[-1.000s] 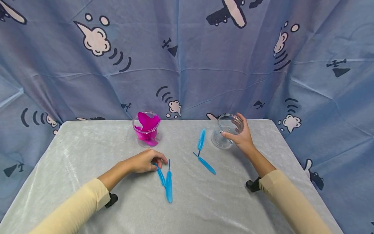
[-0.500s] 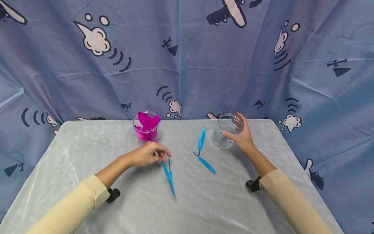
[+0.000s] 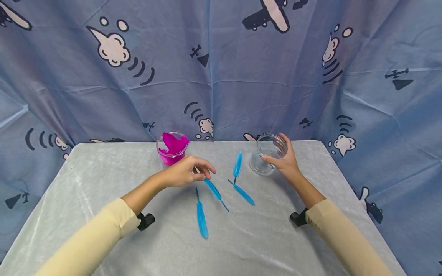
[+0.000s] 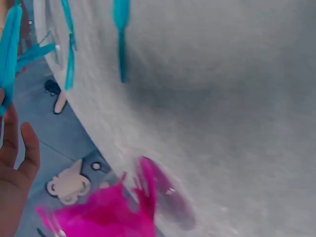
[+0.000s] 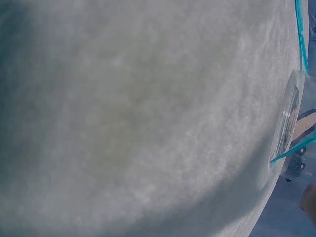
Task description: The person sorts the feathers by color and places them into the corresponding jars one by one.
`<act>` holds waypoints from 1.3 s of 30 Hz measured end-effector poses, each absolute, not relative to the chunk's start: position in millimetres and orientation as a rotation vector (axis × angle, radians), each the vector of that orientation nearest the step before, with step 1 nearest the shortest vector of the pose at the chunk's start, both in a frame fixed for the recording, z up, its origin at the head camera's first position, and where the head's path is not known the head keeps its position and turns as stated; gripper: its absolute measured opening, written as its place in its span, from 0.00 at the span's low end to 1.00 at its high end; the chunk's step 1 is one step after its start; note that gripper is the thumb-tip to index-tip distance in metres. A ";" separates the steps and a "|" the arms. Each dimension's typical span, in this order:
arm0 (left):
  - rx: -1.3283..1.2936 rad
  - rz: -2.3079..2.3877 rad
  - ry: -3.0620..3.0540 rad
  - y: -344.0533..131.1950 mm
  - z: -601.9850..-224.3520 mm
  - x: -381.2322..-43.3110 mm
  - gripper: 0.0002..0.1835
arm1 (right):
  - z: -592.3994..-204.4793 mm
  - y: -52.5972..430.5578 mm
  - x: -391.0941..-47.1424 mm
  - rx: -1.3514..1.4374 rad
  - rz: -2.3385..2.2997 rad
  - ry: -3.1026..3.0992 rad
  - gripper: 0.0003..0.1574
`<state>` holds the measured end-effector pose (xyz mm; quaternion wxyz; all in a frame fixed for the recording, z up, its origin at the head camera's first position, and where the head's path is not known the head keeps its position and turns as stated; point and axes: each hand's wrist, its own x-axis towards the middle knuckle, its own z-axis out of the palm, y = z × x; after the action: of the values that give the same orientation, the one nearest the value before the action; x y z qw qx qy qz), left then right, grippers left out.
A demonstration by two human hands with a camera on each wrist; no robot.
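In the head view my left hand [image 3: 190, 171] pinches a blue feather [image 3: 213, 189] by its vaned end, its quill pointing down and right. The left wrist view has this feather [image 4: 9, 54] at its left edge. My right hand [image 3: 287, 159] grips a clear plastic cup [image 3: 263, 163] around its side near the rim. A thin blue strip [image 5: 296, 148] shows through the cup in the right wrist view. Another feather [image 3: 202, 220] lies on the near table. Two more, one upright in view [image 3: 237, 165] and one slanted [image 3: 243, 194], lie left of the cup.
A second clear cup [image 3: 160, 151], filled with bright pink frayed pieces [image 3: 175, 143], stands beyond my left hand. The grey cloth-covered table [image 3: 103, 172] ends at a blue patterned curtain [image 3: 228, 76] behind.
My left hand has lifted one feather from beside the nearest one and carried it right and away from me. My right hand and its cup stay in place.
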<state>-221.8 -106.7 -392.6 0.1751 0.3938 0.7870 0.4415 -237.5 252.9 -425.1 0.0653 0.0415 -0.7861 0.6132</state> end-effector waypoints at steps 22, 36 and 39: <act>1.195 1.653 2.400 -46.8 -332.9 -247.7 0.13 | -427.7 250.8 -237.0 0.105 1.827 -2.377 0.62; 1.032 1.902 2.428 -12.9 -322.2 -261.2 0.12 | -425.6 249.6 -236.8 0.111 1.810 -2.394 0.62; 0.999 1.942 2.441 -5.2 -326.0 -262.5 0.12 | -426.3 250.3 -237.9 0.119 1.808 -2.390 0.62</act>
<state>-262.5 -5.2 -326.0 -0.0665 0.3043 0.7436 0.5917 -237.9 250.3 -426.3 0.0712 0.0397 -0.7947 0.6015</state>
